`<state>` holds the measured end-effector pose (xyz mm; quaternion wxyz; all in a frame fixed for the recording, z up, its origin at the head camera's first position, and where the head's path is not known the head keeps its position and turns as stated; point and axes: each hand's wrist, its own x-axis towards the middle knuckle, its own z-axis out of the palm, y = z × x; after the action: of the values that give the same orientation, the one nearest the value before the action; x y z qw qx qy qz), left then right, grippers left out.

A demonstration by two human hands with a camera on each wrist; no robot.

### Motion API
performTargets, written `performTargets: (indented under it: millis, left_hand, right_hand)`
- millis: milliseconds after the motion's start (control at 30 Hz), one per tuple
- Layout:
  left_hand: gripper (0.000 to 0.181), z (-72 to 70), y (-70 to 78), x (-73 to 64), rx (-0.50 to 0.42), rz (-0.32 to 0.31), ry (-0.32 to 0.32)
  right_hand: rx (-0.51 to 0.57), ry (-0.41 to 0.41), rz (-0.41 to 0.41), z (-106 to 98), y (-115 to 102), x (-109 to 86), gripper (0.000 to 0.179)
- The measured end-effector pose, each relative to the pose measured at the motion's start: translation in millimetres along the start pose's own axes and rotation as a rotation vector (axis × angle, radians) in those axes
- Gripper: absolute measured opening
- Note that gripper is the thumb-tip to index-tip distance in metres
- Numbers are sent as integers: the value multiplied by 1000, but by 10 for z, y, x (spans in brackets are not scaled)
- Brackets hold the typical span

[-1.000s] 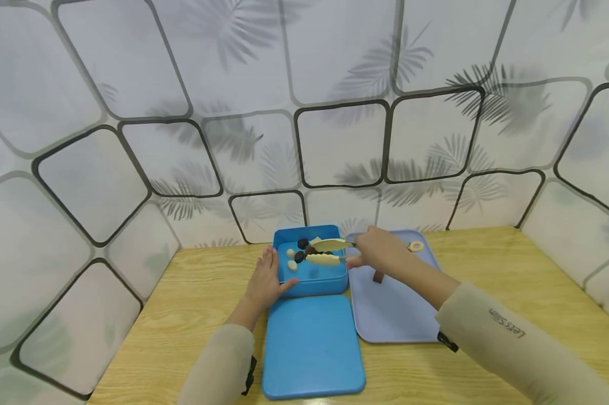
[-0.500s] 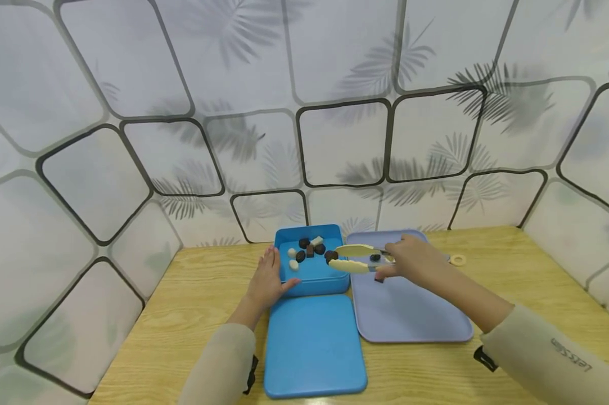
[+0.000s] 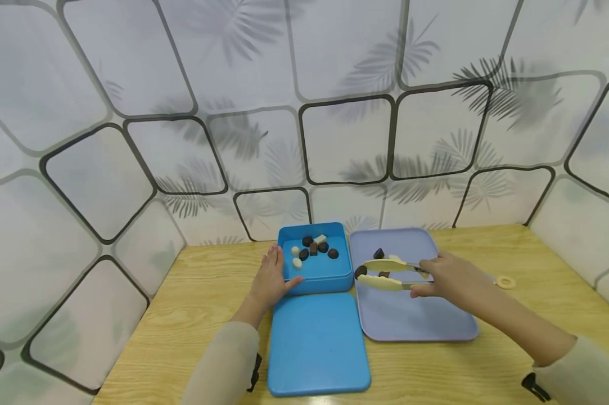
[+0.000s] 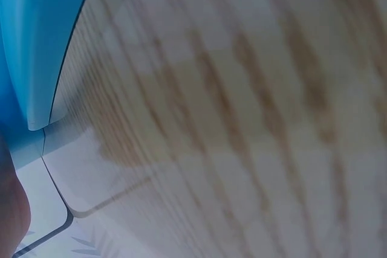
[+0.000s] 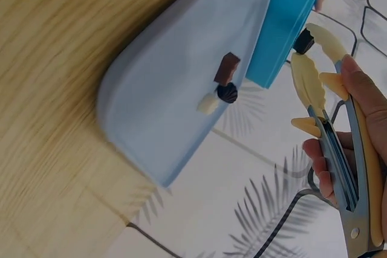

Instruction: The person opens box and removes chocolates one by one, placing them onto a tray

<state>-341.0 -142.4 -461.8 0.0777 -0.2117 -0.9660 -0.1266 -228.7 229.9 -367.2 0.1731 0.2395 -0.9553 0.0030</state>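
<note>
Head view: at L, wood-grain worktop [image 3: 208, 304], then a person's L hand [image 3: 269, 281], fingers straight, resting against the L wall of a blue box [image 3: 319, 285], thumb over its near rim. Box, approx. square, smooth, prob. plastic, holds dark rounds [image 3: 333, 253], a brown block [image 3: 313, 248] and whitish pieces [image 3: 297, 263]; a flat blue panel [image 3: 318, 344], corners rounded, lies on its near side. Just R of the box, over the L edge of a lavender tray [image 3: 410, 318], a dark chunk [image 3: 361, 272] is pinched b/w the cream, scalloped tips of metal-armed tongs [image 3: 382, 283], long axis running L–R, ring end at R. Key relation, by the look of it: chunk is L of the R hand [image 3: 451, 280], w/ box just beyond it to L; R hand has it via gripped tongs, L hand is across the box. R wrist view suggests chunk is clear of tray, whose smooth surface carries another brown block [image 5: 227, 69], a ribbed dark shell [image 5: 227, 93] and a pale piece [image 5: 207, 104].
</note>
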Motion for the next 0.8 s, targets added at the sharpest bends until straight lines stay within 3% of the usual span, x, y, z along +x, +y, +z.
performTargets:
  millis: [133,600,800]
  left_hand:
    - [120,12,-2,0,-11,3,13]
    - [114,9,1,-12,-18,-6,2]
    - [109,12,7,-16,-24,-13,5]
  right_hand:
    - [-26,-12,12,-12,91,-103,47]
    - [-33,-4,25,13,460,-265,54]
    - [-19,-69,81,38,569,-270,47]
